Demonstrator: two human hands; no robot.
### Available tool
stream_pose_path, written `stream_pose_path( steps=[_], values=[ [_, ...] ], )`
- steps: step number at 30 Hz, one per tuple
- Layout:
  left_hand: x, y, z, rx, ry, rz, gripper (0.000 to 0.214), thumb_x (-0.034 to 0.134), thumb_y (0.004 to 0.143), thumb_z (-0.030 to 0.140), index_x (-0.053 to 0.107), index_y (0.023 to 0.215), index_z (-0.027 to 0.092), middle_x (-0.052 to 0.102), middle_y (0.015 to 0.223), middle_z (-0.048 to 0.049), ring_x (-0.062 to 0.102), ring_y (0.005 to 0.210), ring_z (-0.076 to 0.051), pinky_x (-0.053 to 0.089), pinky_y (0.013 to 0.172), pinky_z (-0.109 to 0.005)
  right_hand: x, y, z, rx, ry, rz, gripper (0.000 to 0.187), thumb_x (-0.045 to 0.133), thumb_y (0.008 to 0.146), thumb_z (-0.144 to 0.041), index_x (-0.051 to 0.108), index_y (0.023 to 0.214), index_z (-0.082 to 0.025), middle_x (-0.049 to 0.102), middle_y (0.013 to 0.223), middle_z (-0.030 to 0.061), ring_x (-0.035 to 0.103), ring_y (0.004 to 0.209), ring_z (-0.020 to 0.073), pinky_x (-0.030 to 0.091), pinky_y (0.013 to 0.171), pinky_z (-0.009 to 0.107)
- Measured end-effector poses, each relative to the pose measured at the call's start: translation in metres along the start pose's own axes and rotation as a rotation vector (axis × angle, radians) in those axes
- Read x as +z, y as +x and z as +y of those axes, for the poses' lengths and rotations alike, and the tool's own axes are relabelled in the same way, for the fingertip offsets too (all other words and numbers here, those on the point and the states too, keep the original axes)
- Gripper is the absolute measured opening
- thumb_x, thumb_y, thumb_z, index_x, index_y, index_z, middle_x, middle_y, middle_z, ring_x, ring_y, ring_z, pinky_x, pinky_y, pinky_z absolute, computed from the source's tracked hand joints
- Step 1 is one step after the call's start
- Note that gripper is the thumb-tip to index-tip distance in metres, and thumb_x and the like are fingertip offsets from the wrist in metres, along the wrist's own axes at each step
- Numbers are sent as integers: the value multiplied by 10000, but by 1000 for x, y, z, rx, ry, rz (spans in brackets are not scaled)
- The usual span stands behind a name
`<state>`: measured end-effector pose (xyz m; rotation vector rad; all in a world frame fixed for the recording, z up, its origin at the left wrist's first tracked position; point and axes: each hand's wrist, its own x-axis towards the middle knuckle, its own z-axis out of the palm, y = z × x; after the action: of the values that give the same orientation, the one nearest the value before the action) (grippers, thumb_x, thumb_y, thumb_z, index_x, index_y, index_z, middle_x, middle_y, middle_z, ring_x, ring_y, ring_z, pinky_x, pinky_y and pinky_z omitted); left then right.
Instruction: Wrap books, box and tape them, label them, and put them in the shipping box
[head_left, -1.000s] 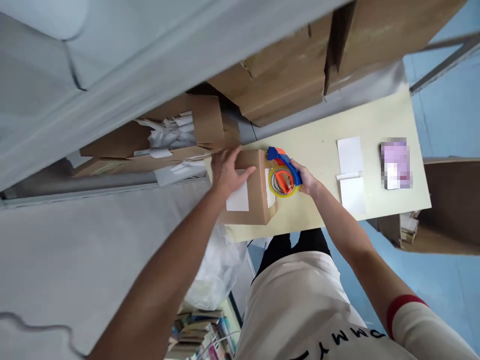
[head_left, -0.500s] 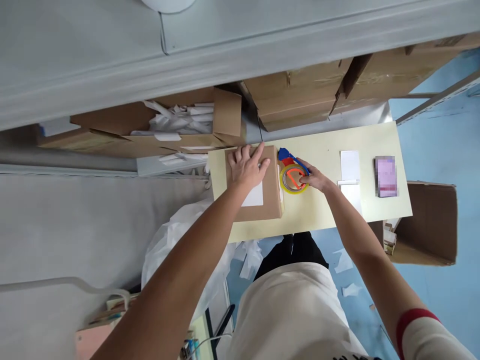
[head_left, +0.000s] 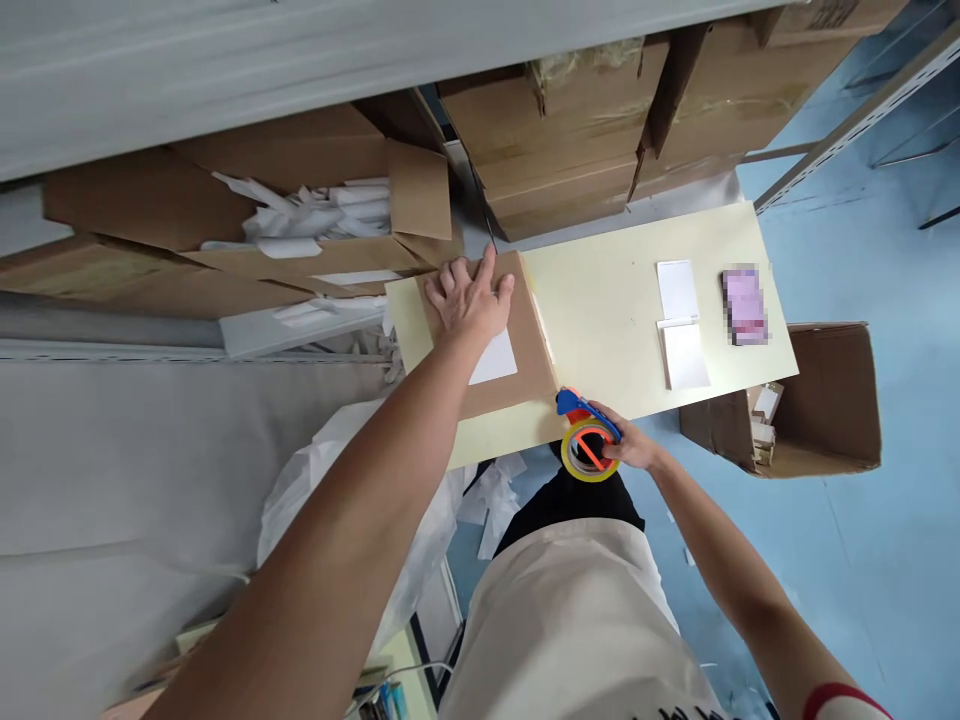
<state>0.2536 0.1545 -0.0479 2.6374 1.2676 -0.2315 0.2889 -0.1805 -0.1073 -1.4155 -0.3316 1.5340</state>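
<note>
A flat brown cardboard box (head_left: pixel 517 340) with a white label (head_left: pixel 495 358) lies at the left end of a pale yellow table (head_left: pixel 600 310). My left hand (head_left: pixel 469 295) rests flat on the box's far end, fingers spread. My right hand (head_left: pixel 628 445) grips a blue and orange tape dispenser (head_left: pixel 589 440) with a yellow-rimmed roll, at the table's near edge just off the box's near right corner. A strip of clear tape runs along the box's right edge.
Two white paper sheets (head_left: pixel 679 320) and a blurred purple item (head_left: pixel 744 305) lie on the table's right half. Open cardboard boxes (head_left: pixel 570 130) stand behind the table, one (head_left: pixel 817 400) on the blue floor at right. A white plastic bag (head_left: pixel 352 500) sits at the left.
My right hand has drawn the tape dispenser from the box's far end along its right edge to the table's near edge. My left hand stays pressed on the box.
</note>
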Motion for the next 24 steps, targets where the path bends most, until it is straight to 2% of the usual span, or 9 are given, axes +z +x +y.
stream_pose_path(
  steps=[3, 5, 7, 9, 11, 13, 16, 20, 24],
  values=[
    [-7, -8, -17, -227, -37, 2, 704, 254, 902, 591, 216, 1545, 308, 450, 1438, -185, 337, 1343, -424, 294, 990, -643, 4, 13, -9, -25, 56, 65, 884, 623, 558, -109, 458, 1408, -290, 643, 1275, 49, 612, 1126, 255, 516, 939, 392],
    [-15, -20, -32, -359, -49, -66, 751, 237, 884, 641, 236, 1543, 279, 467, 1413, -223, 402, 1297, -442, 332, 955, -635, -4, 30, -29, -30, 74, 127, 887, 626, 560, -120, 451, 1414, -286, 645, 1271, 57, 619, 1109, 257, 526, 918, 387],
    [-21, -38, -45, -408, -42, -155, 859, 296, 839, 706, 210, 1550, 232, 473, 1399, -253, 432, 1278, -451, 342, 962, -618, -18, 51, -54, -54, 76, 184, 899, 633, 559, -128, 442, 1425, -275, 652, 1259, 64, 628, 1080, 256, 534, 894, 378],
    [-25, -55, -50, -404, -19, -157, 957, 354, 808, 733, 173, 1554, 161, 454, 1405, -282, 417, 1294, -456, 327, 994, -606, -35, 73, -83, -91, 76, 206, 864, 620, 562, -144, 474, 1405, -264, 656, 1257, 63, 630, 1068, 257, 538, 879, 379],
    [-24, -65, -46, -315, 25, -64, 934, 373, 832, 689, 162, 1552, 132, 369, 1476, -284, 348, 1349, -455, 286, 1036, -602, -49, 91, -109, -82, 73, 153, 754, 614, 602, -181, 544, 1349, -252, 664, 1247, 59, 627, 1079, 261, 532, 899, 396],
    [-21, -63, -36, -85, 47, -6, 819, 393, 868, 609, 207, 1545, 187, 272, 1556, -225, 267, 1404, -432, 227, 1083, -589, -57, 102, -127, -12, 33, 95, 663, 636, 651, -225, 585, 1310, -264, 682, 1213, 57, 635, 1056, 272, 538, 889, 428],
    [-15, -46, -21, 233, 8, -42, 688, 414, 889, 554, 306, 1509, 276, 303, 1560, -141, 278, 1404, -388, 181, 1116, -551, -59, 108, -137, 18, -49, 55, 658, 683, 659, -221, 594, 1309, -268, 696, 1173, 50, 633, 1038, 274, 529, 907, 447],
    [-8, -30, -13, 232, -23, -68, 683, 399, 898, 575, 322, 1503, 269, 477, 1415, -144, 408, 1283, -366, 210, 1087, -505, -56, 112, -130, -50, -132, 105, 765, 637, 608, -100, 555, 1360, -218, 705, 1122, 40, 622, 1033, 250, 500, 955, 424],
    [-7, -32, -14, 198, 18, -83, 690, 407, 900, 563, 303, 1510, 258, 520, 1354, -146, 412, 1256, -366, 210, 1061, -481, -60, 102, -116, -36, -212, 122, 826, 578, 594, -61, 510, 1403, -217, 707, 1069, 31, 633, 955, 222, 524, 899, 402]
  ],
)
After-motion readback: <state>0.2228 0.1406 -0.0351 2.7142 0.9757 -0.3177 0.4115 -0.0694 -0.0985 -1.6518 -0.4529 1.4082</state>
